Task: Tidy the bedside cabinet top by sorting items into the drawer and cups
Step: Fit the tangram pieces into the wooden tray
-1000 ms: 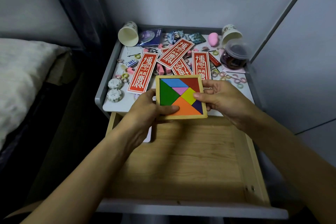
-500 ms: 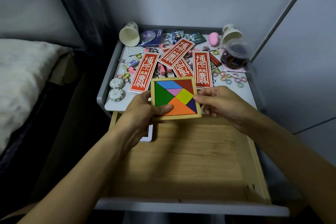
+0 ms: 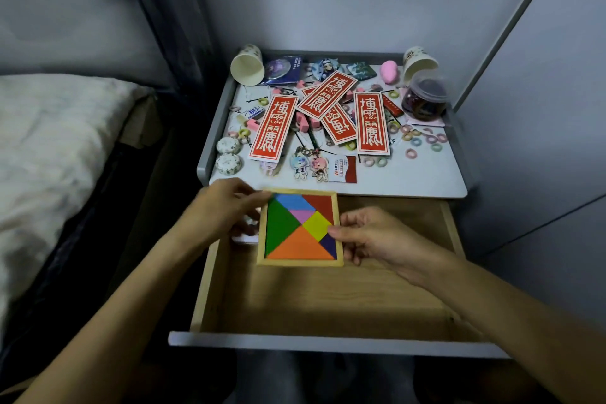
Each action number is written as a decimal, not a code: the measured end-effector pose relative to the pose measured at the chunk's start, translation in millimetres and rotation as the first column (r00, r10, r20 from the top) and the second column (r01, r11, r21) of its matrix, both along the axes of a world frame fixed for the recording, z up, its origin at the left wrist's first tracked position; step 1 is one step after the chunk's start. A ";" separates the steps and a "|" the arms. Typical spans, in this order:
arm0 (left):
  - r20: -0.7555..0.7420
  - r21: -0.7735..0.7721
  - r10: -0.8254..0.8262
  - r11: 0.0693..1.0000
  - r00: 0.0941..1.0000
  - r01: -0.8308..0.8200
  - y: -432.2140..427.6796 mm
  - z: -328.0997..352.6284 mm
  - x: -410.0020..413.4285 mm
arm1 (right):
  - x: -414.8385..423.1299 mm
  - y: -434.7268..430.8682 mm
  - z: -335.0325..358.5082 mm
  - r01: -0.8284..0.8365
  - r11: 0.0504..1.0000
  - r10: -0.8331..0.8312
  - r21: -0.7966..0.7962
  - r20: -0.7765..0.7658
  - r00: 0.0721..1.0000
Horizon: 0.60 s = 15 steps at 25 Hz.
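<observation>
Dim bedside corner: cluttered cabinet top (image 3: 410, 180), wooden drawer (image 3: 328, 305) pulled open on the near side.
Step in hand looks like stowing the tangram puzzle (image 3: 300, 229), which sits level over the drawer's far end; cannot tell if it touches the floor. The left hand (image 3: 223, 210) has fingers curled round its far-left corner, and the right hand (image 3: 370, 236) pinches the right edge, thumb on top. Next: lower it flat, release both grips, then reach far for the red cards (image 3: 273, 126). Both paper cups (image 3: 247, 65) lie tipped over and need righting.
</observation>
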<state>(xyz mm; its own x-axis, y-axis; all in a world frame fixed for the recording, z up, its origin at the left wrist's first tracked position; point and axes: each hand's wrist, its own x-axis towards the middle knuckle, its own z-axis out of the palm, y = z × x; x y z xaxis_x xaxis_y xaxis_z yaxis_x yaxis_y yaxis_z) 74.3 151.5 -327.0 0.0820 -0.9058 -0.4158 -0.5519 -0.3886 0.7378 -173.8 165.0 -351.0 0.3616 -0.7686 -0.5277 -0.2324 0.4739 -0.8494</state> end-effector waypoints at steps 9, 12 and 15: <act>0.834 0.100 -0.211 0.966 0.509 0.237 7.2 -77.5 29.3 | 55.8 33.7 -89.7 -0.066 0.973 0.105 0.220 -0.171 0.980; 0.827 0.098 -0.238 0.953 0.509 0.286 2.7 -84.7 35.6 | 67.7 31.1 -102.1 -0.056 0.974 0.101 0.219 -0.202 0.974; 0.816 0.084 -0.235 0.952 0.528 0.294 -0.5 -86.6 36.5 | 71.7 25.4 -108.0 -0.083 0.971 0.137 0.224 -0.238 0.962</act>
